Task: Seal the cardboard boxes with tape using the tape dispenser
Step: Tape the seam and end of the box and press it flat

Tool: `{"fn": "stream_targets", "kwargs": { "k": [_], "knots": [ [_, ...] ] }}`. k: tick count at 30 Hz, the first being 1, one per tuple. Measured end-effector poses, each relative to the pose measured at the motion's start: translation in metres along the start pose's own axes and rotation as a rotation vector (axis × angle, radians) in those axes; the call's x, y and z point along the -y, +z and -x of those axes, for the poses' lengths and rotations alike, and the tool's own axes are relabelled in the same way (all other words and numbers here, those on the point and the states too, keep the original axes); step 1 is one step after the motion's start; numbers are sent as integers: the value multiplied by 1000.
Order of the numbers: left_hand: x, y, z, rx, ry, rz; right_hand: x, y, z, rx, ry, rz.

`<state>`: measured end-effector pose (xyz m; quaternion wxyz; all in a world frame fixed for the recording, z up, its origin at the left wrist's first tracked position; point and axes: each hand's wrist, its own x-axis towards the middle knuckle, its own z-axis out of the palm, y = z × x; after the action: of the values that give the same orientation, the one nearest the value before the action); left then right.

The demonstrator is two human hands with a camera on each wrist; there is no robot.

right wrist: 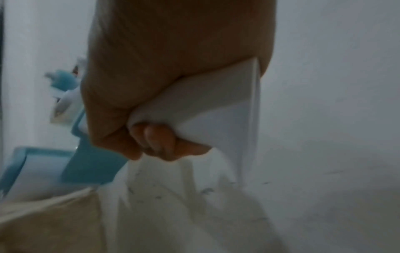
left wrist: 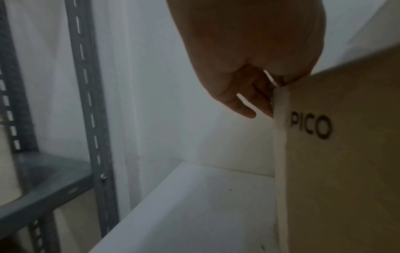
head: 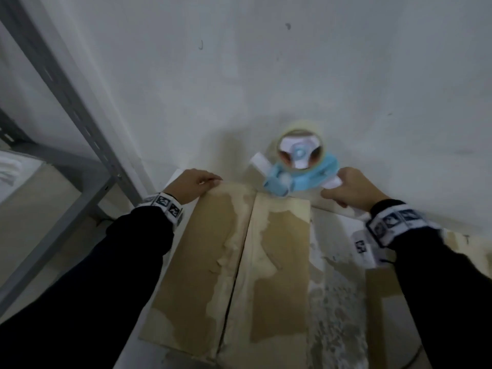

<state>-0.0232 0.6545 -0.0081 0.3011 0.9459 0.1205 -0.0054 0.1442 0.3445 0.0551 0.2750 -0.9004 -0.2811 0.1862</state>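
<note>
A brown cardboard box [head: 213, 249] lies in front of me with its flaps down and the seam [head: 239, 249] running away from me. My left hand [head: 194, 182] rests on its far left corner, the fingers [left wrist: 244, 109] hanging fairly straight over the far side of the box [left wrist: 346, 171], which is printed PICO. My right hand [head: 351, 187] grips the white handle [right wrist: 216, 106] of a blue tape dispenser [head: 300, 174]. The dispenser's front end sits at the box's far edge by the seam, and its clear tape roll [head: 300, 147] stands up against the wall.
A grey metal shelf rack [head: 80, 115] stands close on the left. A white wall [head: 266, 62] rises right behind the box. Right of the box lies a pale patchy surface with a white label [head: 362, 249]. A white tabletop [left wrist: 194, 205] shows beside the box.
</note>
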Motion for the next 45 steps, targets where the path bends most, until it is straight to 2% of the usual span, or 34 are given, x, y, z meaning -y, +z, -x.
{"fn": "stream_targets", "kwargs": {
  "k": [3, 8, 15, 19, 24, 28, 31, 35, 45],
  "knots": [
    [-11, 3, -6, 26, 11, -22, -17, -18, 20, -64, 14, 10],
    [-15, 4, -1, 22, 14, -61, -14, -10, 24, -89, -3, 26],
    [-38, -5, -3, 82, 41, -233, -12, -10, 32, -32, -3, 57],
    [-76, -4, -9, 8, 99, -279, -13, -12, 37, -82, -8, 17],
    [-114, 26, -9, 146, 136, -350, -9, -18, 36, -114, -11, -22],
    [-117, 55, -6, 217, 54, -322, -9, -23, 32, -90, -3, 50],
    [-114, 73, -5, 174, 64, -352, -12, -22, 30, -76, 22, 71],
    [-110, 89, -2, 154, 9, -397, -17, -19, 30, -68, 36, 78],
    [-108, 94, -2, 91, -1, -358, -29, -13, 37, -64, 24, 138]
  ]
}}
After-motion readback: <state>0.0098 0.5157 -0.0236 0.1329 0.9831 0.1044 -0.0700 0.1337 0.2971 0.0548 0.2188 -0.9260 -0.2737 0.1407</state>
